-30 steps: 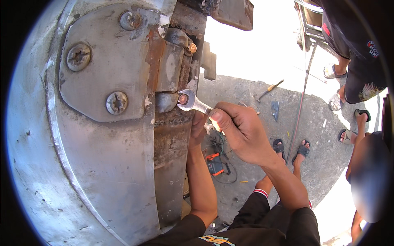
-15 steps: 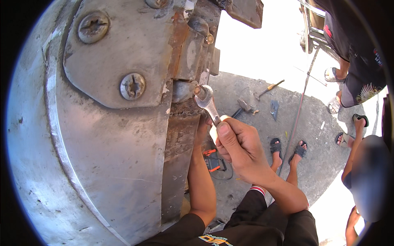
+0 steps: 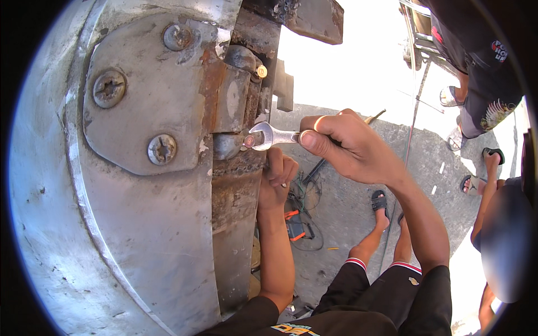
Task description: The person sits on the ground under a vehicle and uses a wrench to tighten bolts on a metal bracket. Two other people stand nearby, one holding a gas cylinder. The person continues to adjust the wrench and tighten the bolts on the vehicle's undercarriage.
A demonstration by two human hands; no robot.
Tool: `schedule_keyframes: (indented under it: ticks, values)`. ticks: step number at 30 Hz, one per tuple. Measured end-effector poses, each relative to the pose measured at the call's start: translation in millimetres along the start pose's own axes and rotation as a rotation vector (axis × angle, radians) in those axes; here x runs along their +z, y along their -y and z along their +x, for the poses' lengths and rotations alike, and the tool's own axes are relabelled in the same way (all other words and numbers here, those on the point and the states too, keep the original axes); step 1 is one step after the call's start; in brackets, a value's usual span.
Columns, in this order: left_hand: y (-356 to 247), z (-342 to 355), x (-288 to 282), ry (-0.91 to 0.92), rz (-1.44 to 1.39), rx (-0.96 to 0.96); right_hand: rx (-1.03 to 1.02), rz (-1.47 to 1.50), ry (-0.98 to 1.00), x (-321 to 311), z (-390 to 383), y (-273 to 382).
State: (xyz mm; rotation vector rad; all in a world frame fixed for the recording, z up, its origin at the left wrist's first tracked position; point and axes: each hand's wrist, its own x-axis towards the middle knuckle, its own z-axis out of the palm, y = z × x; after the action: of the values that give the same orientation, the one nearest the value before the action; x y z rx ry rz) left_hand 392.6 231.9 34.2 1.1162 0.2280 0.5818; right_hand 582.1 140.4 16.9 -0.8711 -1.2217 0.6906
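Note:
My right hand [image 3: 353, 147] is closed on the handle of a silver open-end wrench [image 3: 274, 136], held nearly level. The wrench's open jaw is at a small bolt [image 3: 249, 141] beside the lower knuckle of a rusty metal hinge [image 3: 230, 101]; whether the jaw is fully around the bolt I cannot tell. Just below the jaw, my left hand [image 3: 276, 175] has curled fingers beside the edge of the metal panel. What those fingers hold, if anything, is hidden. A hinge plate [image 3: 145, 101] with three large screws lies on the big curved metal body [image 3: 157, 224].
A brass-coloured bolt [image 3: 261, 71] sticks out higher on the hinge. On the concrete floor [image 3: 353, 207] lie an orange-and-black device [image 3: 296, 227] with cables and a long hose [image 3: 412, 123]. Several other people's sandalled feet are at the right, with a bystander's dark clothing [image 3: 476, 67] above.
The wrench has swung from a downward slant to nearly level. My right hand has moved up and right with it. More of my left hand shows, and the view has shifted slightly.

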Motion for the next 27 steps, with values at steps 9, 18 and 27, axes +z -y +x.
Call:
schedule_keyframes:
  ticks: [9,18,27]
  values:
    - [2.6,7.5,1.5,0.013,0.110,-0.015,-0.101,-0.089,0.149,-17.4,21.0,-18.1]
    - [4.7,7.1,4.3,0.049,0.069,0.018,-0.118,-0.114,0.187,-34.4,31.5,-0.9]
    - [1.9,10.7,9.5,0.043,0.065,0.016,-0.145,-0.023,-0.042,-0.3,21.5,-13.1]
